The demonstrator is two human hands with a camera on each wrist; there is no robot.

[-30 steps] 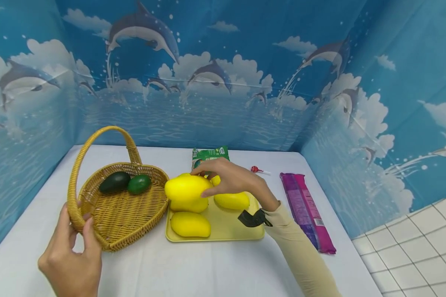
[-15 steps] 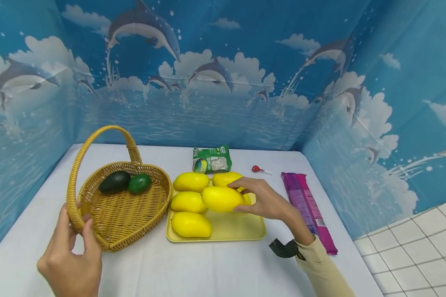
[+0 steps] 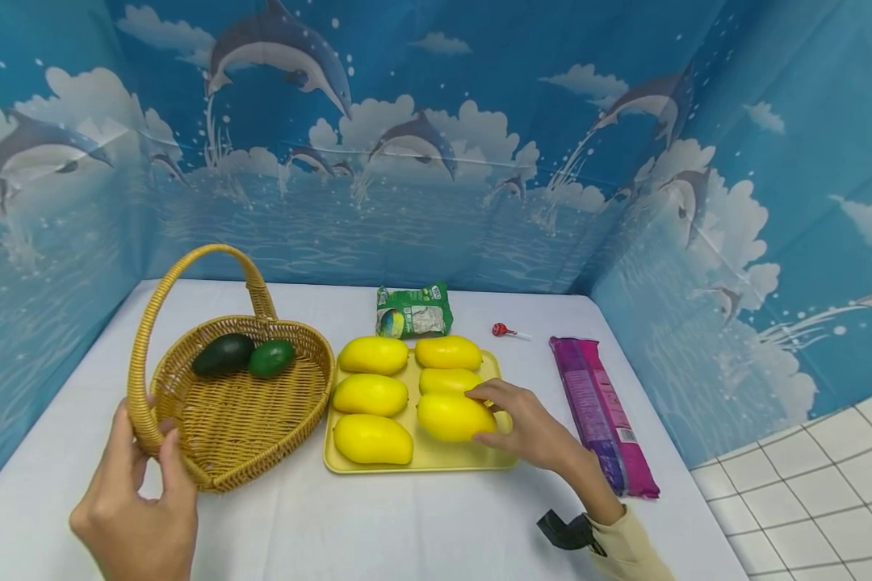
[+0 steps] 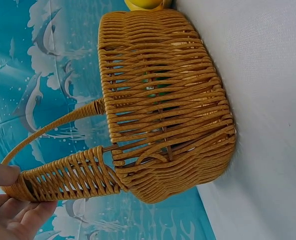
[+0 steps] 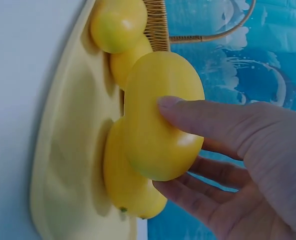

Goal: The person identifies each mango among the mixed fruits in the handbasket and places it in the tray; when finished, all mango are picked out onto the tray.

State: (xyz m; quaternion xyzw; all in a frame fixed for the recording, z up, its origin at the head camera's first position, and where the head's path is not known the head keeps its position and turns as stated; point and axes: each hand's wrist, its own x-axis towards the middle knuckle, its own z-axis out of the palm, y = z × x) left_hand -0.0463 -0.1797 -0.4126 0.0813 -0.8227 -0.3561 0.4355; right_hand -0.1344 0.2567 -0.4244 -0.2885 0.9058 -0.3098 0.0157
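Observation:
My left hand (image 3: pixel 141 500) grips the near side of the arched handle of a heart-shaped wicker basket (image 3: pixel 262 460). Inside the basket lie a dark green avocado (image 3: pixel 223 355) and a brighter green fruit (image 3: pixel 271 358). In my right hand (image 3: pixel 534 428) a yellow mango (image 5: pixel 162 120) is held between thumb and fingers, over the right half of a pale yellow tray (image 3: pixel 436 460). Three mangoes line the tray's left side, the nearest mango (image 3: pixel 373 439) at the front. Two more, including the back mango (image 3: pixel 448 353), lie behind the held one.
Behind the tray is a green snack packet (image 3: pixel 414 313), with a red lollipop (image 3: pixel 505 330) to its right. A long purple packet (image 3: pixel 603 415) lies along the right of the white-covered table (image 3: pixel 320 532). Dolphin-print curtains (image 3: pixel 436 218) stand around the back and sides.
My right hand has carried the mango from above the tray's left column rightward and down toward its front right. The left hand keeps its hold on the basket handle.

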